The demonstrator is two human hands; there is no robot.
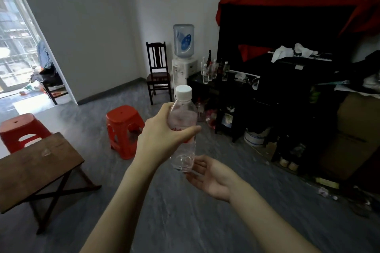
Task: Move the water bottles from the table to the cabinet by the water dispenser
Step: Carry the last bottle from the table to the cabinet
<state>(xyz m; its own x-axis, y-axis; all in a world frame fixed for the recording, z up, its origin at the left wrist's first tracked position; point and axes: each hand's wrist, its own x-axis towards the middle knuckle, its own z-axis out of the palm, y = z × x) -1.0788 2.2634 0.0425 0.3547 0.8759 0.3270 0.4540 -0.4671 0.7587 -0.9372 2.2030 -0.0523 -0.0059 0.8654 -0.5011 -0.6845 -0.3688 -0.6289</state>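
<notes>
My left hand [162, 139] grips a clear water bottle [183, 113] with a white cap around its middle, holding it upright in front of me. Just below the bottle's base, my right hand [211, 176] is open, palm up, its fingers close to the bottom. The wooden folding table [30, 166] stands at the lower left with only a small clear scrap on it. Far ahead, the water dispenser [183, 65] stands beside a dark cabinet [197, 80], on which several clear bottles [205, 73] stand.
Two red plastic stools [123, 127] [22, 129] stand on the grey floor between the table and the dispenser. A dark wooden chair [158, 72] is left of the dispenser. Cluttered dark furniture, a bucket [255, 136] and cardboard boxes [353, 135] fill the right side.
</notes>
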